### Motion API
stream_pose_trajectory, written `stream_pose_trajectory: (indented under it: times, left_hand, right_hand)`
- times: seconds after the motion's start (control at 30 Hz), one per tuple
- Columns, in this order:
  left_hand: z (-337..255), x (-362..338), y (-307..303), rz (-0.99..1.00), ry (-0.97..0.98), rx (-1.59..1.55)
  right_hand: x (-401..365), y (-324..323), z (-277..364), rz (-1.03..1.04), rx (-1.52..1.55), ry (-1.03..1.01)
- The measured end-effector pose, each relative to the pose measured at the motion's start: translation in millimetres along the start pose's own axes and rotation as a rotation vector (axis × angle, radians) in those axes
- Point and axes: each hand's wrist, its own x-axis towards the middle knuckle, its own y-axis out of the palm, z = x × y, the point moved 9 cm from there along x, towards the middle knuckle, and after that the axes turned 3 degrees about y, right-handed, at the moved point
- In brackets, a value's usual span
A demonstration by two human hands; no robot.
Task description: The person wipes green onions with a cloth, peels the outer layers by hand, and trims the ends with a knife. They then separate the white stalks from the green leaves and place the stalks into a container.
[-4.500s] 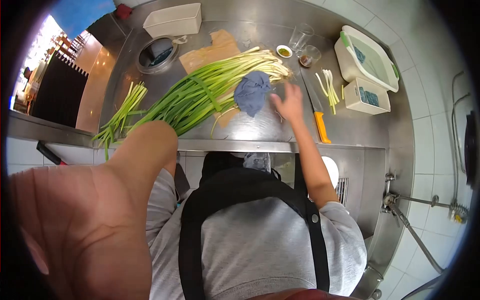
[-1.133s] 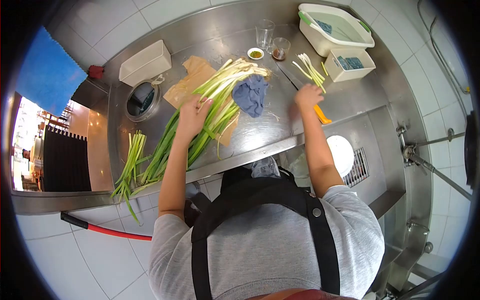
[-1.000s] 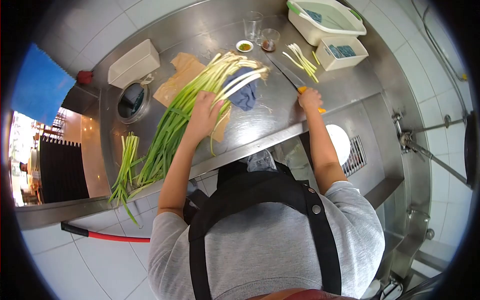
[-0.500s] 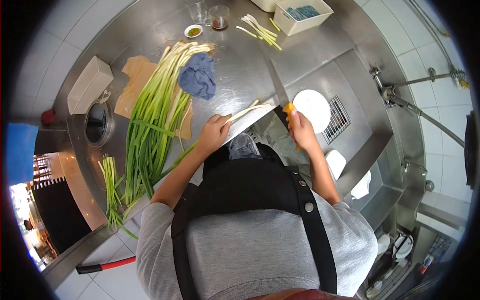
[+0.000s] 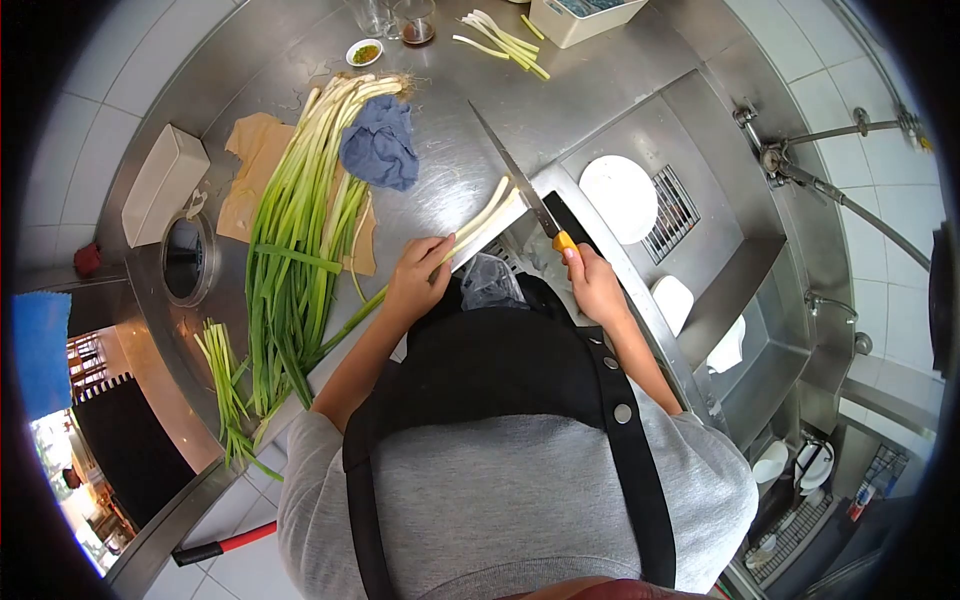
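Observation:
My left hand [image 5: 418, 282] is closed around a few spring onions [image 5: 478, 220] at the front edge of the steel counter. Their white ends point up and to the right, and green leaves trail back under my left forearm. In my right hand [image 5: 594, 288] is a long knife [image 5: 522, 180], gripped by its yellow handle. Its blade slants up and to the left, close by the white tips of the stalks. A large bunch of spring onions [image 5: 300, 240] lies left of my left hand, with a crumpled blue cloth [image 5: 380, 145] against its white ends.
Trimmed white stalks [image 5: 505, 45] lie at the back beside a pale bin [image 5: 585, 22]. A small sauce dish [image 5: 364, 52] and a glass cup [image 5: 414, 22] stand nearby. To the right, a white plate [image 5: 618, 200] rests in the sink [image 5: 690, 120]. Cut greens [image 5: 225, 385] lie front left.
My right hand has brought the knife left and toward me, nearer the white ends of the held spring onions. My left hand keeps its hold. The whole view has shifted slightly.

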Motion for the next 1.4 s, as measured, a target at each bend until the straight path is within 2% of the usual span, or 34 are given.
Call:
stream_pose_trajectory:
  times: [0.13,0.47,0.6,0.77,0.83,0.9,1.03,1.1,1.13,1.2,1.3,1.33,1.4]
  left_hand:
    - [-4.3,-1.4,1.6,0.01,0.026,0.016]
    - [-22.3,18.4,-5.7,0.021,0.045,0.078]
    - [-10.7,47.5,20.4,0.012,-0.01,0.102]
    - [10.1,79.3,70.7,-0.027,-0.088,-0.106]
    - [16.9,78.5,77.3,-0.039,-0.095,-0.045]
    - [36.2,73.6,76.8,-0.045,-0.242,0.096]
    - [41.0,78.0,64.9,-0.07,-0.262,0.2]
    - [69.9,79.0,86.0,0.213,-0.551,0.015]
    - [78.6,82.1,86.7,0.211,-0.553,0.016]
    - [88.1,86.1,102.4,0.362,-0.444,0.059]
    - [87.8,89.6,95.5,0.274,-0.368,0.226]
    - [84.2,89.3,91.6,0.274,-0.364,0.227]
    - [58.4,85.9,76.7,0.208,-0.228,0.145]
  right_hand:
    - [0.6,5.3,-1.1,0.026,-0.016,-0.013]
    - [-2.2,12.8,1.7,-0.079,-0.123,-0.107]
    - [-5.8,15.8,4.4,-0.129,-0.128,-0.102]
    - [-6.1,24.2,-0.4,-0.167,-0.11,-0.073]
    - [-6.5,26.6,-5.3,-0.169,-0.102,-0.05]
    - [-6.0,28.7,-5.2,-0.174,-0.072,-0.07]
    - [-6.2,29.4,-4.3,-0.177,-0.043,-0.07]
    - [-5.4,28.9,-2.8,-0.173,-0.04,-0.062]
    - [-5.6,28.6,-2.8,-0.171,-0.039,-0.053]
    - [-4.8,28.1,-2.3,-0.172,-0.039,-0.055]
    - [-4.2,27.7,-2.0,-0.163,-0.039,-0.043]
    - [-3.7,28.2,-3.3,-0.152,-0.04,-0.027]
    - [-1.9,30.9,-6.5,-0.163,-0.035,-0.043]
